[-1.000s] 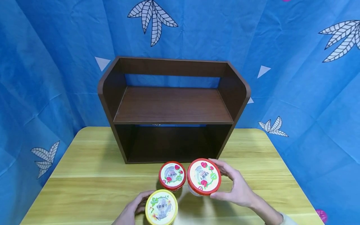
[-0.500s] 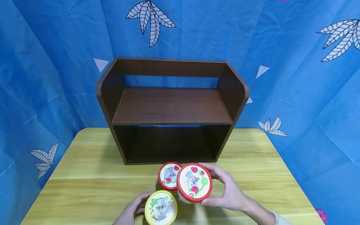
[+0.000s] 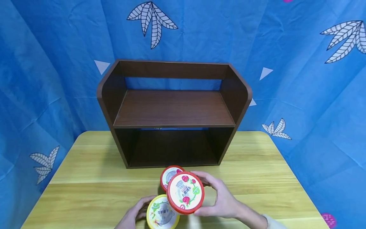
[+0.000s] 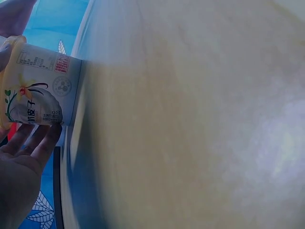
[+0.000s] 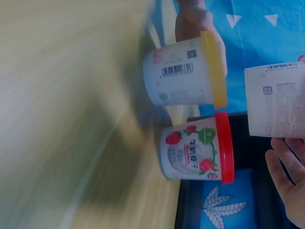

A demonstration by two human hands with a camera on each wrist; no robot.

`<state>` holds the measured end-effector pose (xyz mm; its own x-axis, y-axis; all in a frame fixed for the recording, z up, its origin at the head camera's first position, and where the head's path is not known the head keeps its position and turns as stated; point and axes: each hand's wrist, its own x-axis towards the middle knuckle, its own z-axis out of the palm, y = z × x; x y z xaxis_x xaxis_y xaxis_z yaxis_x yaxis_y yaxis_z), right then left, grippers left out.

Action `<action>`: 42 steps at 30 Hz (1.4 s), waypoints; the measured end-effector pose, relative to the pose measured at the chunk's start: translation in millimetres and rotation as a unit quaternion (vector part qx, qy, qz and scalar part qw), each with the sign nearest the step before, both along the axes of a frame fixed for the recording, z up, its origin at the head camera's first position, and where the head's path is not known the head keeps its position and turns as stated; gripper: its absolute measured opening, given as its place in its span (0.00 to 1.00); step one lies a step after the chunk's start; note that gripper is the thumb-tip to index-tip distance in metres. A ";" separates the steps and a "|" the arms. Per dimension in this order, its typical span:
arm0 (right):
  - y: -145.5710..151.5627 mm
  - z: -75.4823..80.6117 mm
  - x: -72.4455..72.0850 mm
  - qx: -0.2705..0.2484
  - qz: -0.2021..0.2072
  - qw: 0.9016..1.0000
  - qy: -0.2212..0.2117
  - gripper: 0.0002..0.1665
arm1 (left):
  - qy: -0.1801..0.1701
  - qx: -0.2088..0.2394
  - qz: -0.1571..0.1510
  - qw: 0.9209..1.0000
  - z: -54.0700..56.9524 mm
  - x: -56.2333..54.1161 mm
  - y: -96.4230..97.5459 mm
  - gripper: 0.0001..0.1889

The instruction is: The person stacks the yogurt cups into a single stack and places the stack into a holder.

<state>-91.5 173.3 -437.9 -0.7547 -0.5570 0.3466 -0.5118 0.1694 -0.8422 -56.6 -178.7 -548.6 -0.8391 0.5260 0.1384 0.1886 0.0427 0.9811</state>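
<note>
My left hand (image 3: 134,213) holds a yellow-lidded paper tub (image 3: 160,214) that stands on the table. Its fingers lie against the white printed wall of that tub (image 4: 43,88) in the left wrist view. Raised above the table, a tub with a red strawberry-print lid (image 3: 186,192) is gripped from the right side by my right hand (image 3: 218,198). In the head view it overlaps part of the yellow lid and of a second red-lidded tub. That second red-lidded tub (image 5: 196,151) stands on the table beside the yellow one; neither hand holds it.
A dark brown two-tier shelf (image 3: 174,125) stands at the back of the light wooden table (image 3: 85,197), just behind the tubs. A blue patterned cloth (image 3: 300,95) hangs behind and at both sides.
My right hand has carried its red-lidded tub left and nearer to me, from beside the other red-lidded tub to over the pair's edges. The left hand and its tub have stayed put.
</note>
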 end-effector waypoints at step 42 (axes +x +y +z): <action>-37.6 -18.3 -2.5 -0.018 0.084 0.996 0.030 0.54 | -0.007 0.028 -0.005 1.000 -36.2 -9.3 -7.9 0.46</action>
<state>-93.9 135.8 -456.2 -0.6291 -0.6607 0.4095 -0.5795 0.0475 -0.8136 -65.9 -186.6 -584.9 -0.8359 0.5263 0.1560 0.1749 -0.0139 0.9845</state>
